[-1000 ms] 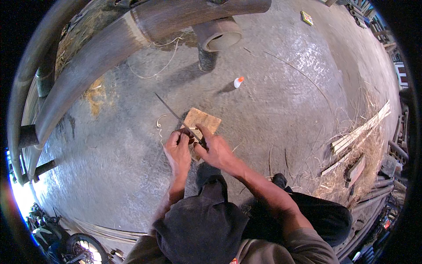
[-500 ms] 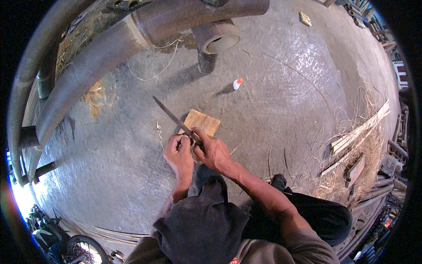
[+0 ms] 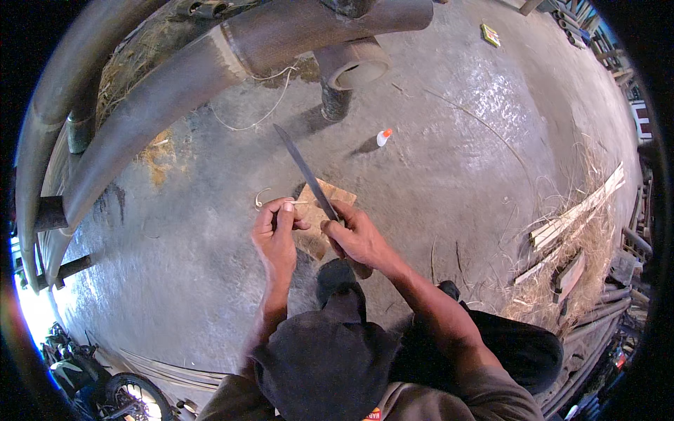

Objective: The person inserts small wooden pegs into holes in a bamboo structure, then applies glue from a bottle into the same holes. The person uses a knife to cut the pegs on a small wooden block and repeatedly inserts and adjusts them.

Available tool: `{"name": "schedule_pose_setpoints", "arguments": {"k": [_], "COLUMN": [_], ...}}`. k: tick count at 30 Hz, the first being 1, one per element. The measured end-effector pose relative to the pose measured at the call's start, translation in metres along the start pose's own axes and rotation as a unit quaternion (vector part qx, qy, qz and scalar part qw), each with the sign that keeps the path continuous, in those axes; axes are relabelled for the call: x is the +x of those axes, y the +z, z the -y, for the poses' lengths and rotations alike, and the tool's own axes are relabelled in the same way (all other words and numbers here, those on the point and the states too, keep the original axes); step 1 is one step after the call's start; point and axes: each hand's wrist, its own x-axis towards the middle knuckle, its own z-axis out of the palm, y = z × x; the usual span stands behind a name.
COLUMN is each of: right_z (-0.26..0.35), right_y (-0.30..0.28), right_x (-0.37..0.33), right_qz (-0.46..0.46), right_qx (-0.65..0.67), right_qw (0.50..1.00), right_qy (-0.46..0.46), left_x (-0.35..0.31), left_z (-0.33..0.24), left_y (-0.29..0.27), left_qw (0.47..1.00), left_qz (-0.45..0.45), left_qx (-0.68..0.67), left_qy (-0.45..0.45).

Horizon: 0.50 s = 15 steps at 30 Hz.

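Two hands work a thin sliver with a long knife over a small wooden board on a concrete floor.

The right hand (image 3: 358, 235) is closed around the handle of the long knife (image 3: 306, 172), whose dark blade slants up and to the left. The left hand (image 3: 276, 231) pinches a thin pale sliver (image 3: 298, 203) between thumb and fingers; it looks like a splinter of wood or cane, though it is too fine to tell. Its tip is near the blade. The wooden board (image 3: 319, 228) lies just beneath both hands. A small white bottle with an orange cap (image 3: 383, 137) stands well apart, and large metal pipes (image 3: 210, 70) curve behind.
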Motion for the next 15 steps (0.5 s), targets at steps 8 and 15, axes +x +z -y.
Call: {"name": "schedule_pose_setpoints", "arguments": {"k": [8,15], "right_z": [0.001,-0.013], "right_y": [0.007,0.002], "right_x": [0.001,0.006], "right_qz": [0.015,-0.017], "right_qx": [-0.006,-0.241], "right_qw": [1.0,0.964], "right_qy": [-0.005,-0.11], "left_x": [-0.007,-0.006], "left_z": [0.01,0.015], "left_y": [0.0,-0.005], "left_qw": [0.999,0.983], "left_qz": [0.03,0.018], "left_qx": [0.016,-0.059], "left_qy": [0.001,-0.173]}}
